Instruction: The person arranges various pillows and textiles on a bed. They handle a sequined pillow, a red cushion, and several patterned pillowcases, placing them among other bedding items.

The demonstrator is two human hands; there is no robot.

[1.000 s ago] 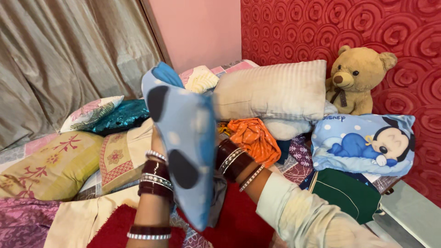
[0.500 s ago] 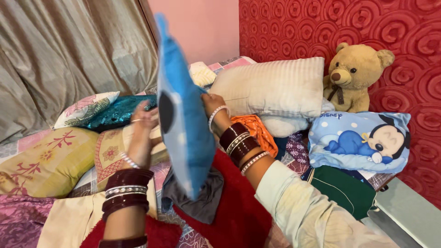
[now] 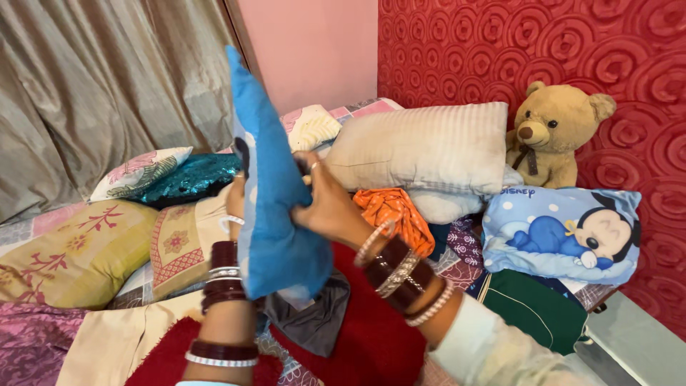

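The blue pillow (image 3: 275, 207) is up in the air, standing on its edge, above the bed (image 3: 43, 343). Both hands have it. The right hand (image 3: 325, 204) grips its side, with the fingers curled onto the cloth near the top. The left hand (image 3: 236, 196) is mostly hidden behind the pillow, but it seems to press on the other side, so the pillow sits squeezed between the two hands. Both wrists wear dark red and white bangles (image 3: 400, 271).

The pillow has not been put down anywhere yet, so it looks like the tidying is only partly done. Under the pillow lie a grey cloth (image 3: 311, 325) and a red fuzzy blanket (image 3: 371, 336), both loose and rumpled. An orange cloth (image 3: 393, 214) lies in a heap just behind the right hand.

Some things already look set in place. A big striped pillow (image 3: 421, 146) leans at the back. A teddy bear (image 3: 554, 132) sits by the red wall. A light blue cartoon pillow (image 3: 561, 232) rests below the bear. On the left are a yellow flowered pillow (image 3: 78, 250) and a shiny teal pillow (image 3: 189, 179).
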